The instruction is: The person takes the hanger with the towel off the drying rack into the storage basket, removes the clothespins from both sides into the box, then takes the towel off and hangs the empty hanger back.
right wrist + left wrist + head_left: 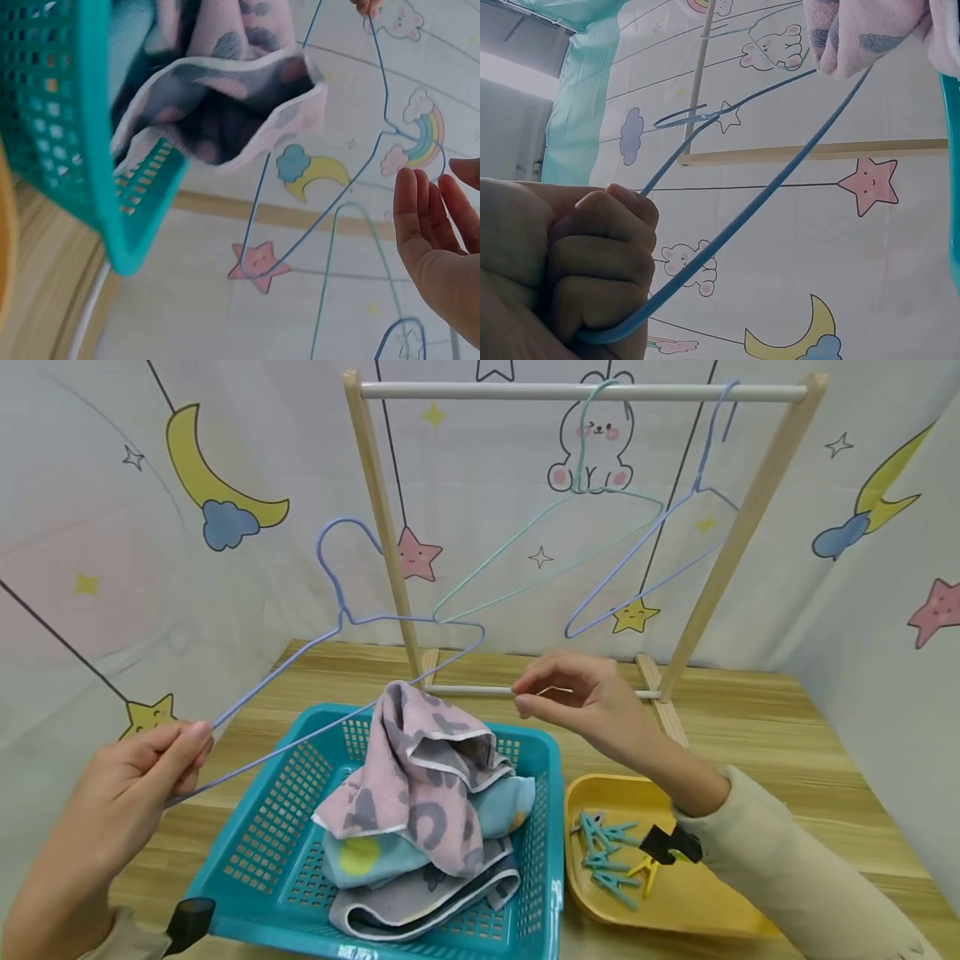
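My left hand grips one end of a blue-purple wire hanger, its fingers curled round the wire in the left wrist view. The hanger tilts over a teal basket, hook upward. A pink towel with grey markings lies bunched on top in the basket, its peak covering part of the hanger's lower bar. Under it are a light blue cloth and a grey one. My right hand hovers right of the towel, apart from it. Its fingers are loosely bent and hold nothing.
Behind the basket stands a wooden rack with a mint-green hanger and another blue-purple hanger on its bar. Below my right forearm, a yellow tray holds several teal clothespins and a yellow one.
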A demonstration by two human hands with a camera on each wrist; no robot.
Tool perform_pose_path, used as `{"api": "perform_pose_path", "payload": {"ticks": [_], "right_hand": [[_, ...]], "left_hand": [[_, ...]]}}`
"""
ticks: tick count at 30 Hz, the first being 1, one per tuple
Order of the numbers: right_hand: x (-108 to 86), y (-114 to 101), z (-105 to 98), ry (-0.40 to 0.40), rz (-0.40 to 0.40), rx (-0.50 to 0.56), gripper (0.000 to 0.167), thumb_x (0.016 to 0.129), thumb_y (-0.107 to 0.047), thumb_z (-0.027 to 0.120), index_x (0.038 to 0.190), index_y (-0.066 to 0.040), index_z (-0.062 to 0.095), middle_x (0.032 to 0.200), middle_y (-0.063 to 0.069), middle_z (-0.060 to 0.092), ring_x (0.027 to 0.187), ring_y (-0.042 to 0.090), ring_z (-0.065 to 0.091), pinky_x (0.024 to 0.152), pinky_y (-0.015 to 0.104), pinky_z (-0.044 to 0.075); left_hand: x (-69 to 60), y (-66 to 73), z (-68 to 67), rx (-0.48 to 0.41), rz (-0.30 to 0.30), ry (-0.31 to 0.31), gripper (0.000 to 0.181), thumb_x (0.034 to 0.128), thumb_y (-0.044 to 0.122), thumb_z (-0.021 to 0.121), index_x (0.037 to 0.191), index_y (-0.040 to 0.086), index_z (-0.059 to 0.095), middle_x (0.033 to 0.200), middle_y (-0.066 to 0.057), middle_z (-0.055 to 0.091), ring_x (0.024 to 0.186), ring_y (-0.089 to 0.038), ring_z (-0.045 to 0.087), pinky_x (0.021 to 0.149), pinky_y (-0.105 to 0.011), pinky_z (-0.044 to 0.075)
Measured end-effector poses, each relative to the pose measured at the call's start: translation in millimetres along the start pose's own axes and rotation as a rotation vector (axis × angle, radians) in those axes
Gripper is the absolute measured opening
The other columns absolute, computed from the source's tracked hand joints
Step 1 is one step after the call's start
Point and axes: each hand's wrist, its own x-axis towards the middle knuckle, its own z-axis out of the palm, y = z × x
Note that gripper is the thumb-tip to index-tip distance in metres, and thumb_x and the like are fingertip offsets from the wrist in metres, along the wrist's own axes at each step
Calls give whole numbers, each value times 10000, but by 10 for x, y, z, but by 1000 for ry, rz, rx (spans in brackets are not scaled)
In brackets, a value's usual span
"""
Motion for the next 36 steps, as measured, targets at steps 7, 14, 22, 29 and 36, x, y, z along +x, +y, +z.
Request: {"api": "perform_pose_path", "payload": {"ticks": [7, 14, 22, 29, 36], "right_hand": [[-237, 219, -295, 74, 71, -46, 102, 951, 45, 633, 1044, 61, 669, 929, 206, 665, 820, 242, 674, 794, 324, 565], [-480, 382, -656, 294, 166, -61, 89, 951, 40, 635, 976, 122, 658, 847, 126, 694, 710, 198, 681, 706, 290, 570], [-574, 569, -1151, 531, 182, 13, 67, 924, 42, 670, 946, 105, 666, 805, 42, 703, 644, 134, 657, 595, 221, 549], [-505, 683, -1494, 713, 277, -161, 96, 911, -8, 705, 985, -1, 644, 877, -42, 657, 672, 57, 638, 595, 164, 527], [-340, 737, -1698, 771, 475, -448, 336, 940, -215, 696, 1183, -142, 477, 1052, -34, 489, 791, 21, 573, 648, 136, 514]], "left_hand": [[23, -39, 0, -14, -10, -14, 296, 1065, 140, 486, 772, 130, 532, 599, -7, 375, 517, -168, 300, 452, -297, 211], [91, 5, 12, 27, -25, -13, 311, 1076, 212, 468, 785, 120, 522, 597, -5, 378, 489, -177, 312, 442, -305, 231], [342, 67, 78, 73, 40, -22, 348, 1077, 239, 462, 751, 129, 512, 581, -1, 389, 464, -166, 308, 457, -316, 222], [566, 167, 93, 118, 60, -30, 374, 1082, 296, 440, 762, 115, 511, 578, -17, 399, 469, -175, 304, 465, -331, 219], [852, 408, 100, 109, 69, 1, 391, 1081, 328, 426, 810, 68, 535, 633, -68, 458, 521, -169, 385, 483, -288, 292]]}}
